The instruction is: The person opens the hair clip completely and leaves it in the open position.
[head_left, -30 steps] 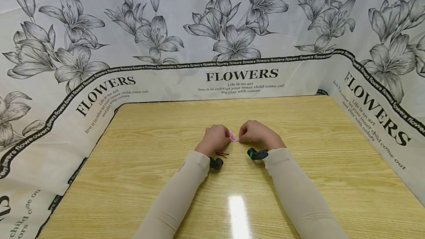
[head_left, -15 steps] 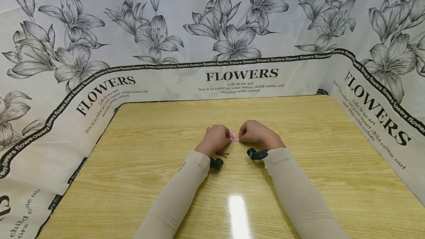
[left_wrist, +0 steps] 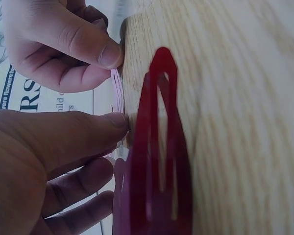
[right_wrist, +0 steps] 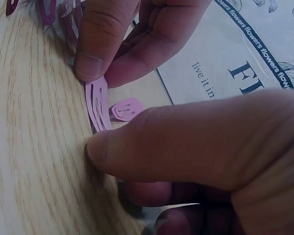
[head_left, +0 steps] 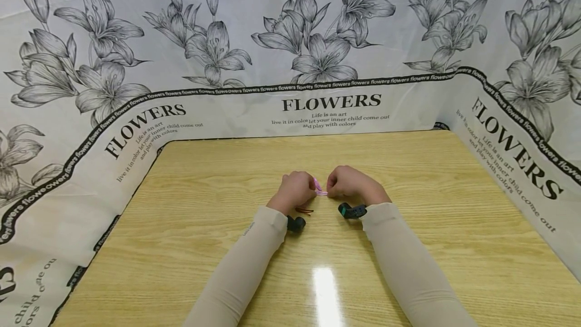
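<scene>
A pink hair clip point(right_wrist: 97, 100) is between the two hands, low down by the worktop point(head_left: 454, 216). I can't tell if it touches the wood. The left hand point(head_left: 296, 189) pinches one end with its thumb and a finger. The right hand point(head_left: 355, 184) pinches the other end the same way. Both hands are closed tight just there, and the middle of the clip shows in the gap.

Just behind the clip is another pink clip point(right_wrist: 135, 106). Only its round end shows well. By the left hand there is a red clip point(left_wrist: 140, 132), and a purple clip point(right_wrist: 48, 18) is near that hand too.

Each wrist has a dark thing strapped on, a left band point(head_left: 296, 223) and a right band point(head_left: 351, 211). The long sleeves point(head_left: 254, 246) are pale. Around the worktop hangs a white cloth point(head_left: 227, 115) with big grey flowers and the word FLOWERS.
</scene>
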{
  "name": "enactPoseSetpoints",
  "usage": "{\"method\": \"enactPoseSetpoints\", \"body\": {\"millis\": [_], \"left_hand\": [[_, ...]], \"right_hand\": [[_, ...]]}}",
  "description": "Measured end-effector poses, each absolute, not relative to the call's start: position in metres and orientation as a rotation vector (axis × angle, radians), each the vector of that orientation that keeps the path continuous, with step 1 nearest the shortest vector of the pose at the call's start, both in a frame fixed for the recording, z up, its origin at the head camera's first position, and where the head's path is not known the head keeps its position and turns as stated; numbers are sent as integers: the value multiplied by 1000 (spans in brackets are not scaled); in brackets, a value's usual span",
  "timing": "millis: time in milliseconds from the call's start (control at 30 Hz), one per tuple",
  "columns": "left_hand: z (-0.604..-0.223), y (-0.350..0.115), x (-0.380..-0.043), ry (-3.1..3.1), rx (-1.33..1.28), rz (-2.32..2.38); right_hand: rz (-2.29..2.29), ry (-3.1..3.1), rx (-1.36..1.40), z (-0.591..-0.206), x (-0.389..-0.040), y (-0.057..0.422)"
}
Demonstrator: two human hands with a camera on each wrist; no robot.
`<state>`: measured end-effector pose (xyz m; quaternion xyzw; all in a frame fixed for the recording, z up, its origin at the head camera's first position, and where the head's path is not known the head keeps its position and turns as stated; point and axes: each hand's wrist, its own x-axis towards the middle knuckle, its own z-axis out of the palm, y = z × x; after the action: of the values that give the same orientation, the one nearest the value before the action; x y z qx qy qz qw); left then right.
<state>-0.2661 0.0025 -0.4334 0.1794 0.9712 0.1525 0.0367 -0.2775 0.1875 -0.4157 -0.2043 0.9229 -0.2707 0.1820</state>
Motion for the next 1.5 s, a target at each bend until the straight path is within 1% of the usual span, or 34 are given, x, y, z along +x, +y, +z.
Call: {"method": "enactPoseSetpoints", "body": {"millis": [367,700,1500], "left_hand": [[-429,0,-263,2976,583,456],[-431,-4,-266,3018,631,567],[-429,-10,-263,3015,487,706]], "right_hand": [[-777,2584,-610,-418,-278,189],[-778,2617,-613,-418,-280,190],[-874,2648,-598,-419,-281,187]]}}
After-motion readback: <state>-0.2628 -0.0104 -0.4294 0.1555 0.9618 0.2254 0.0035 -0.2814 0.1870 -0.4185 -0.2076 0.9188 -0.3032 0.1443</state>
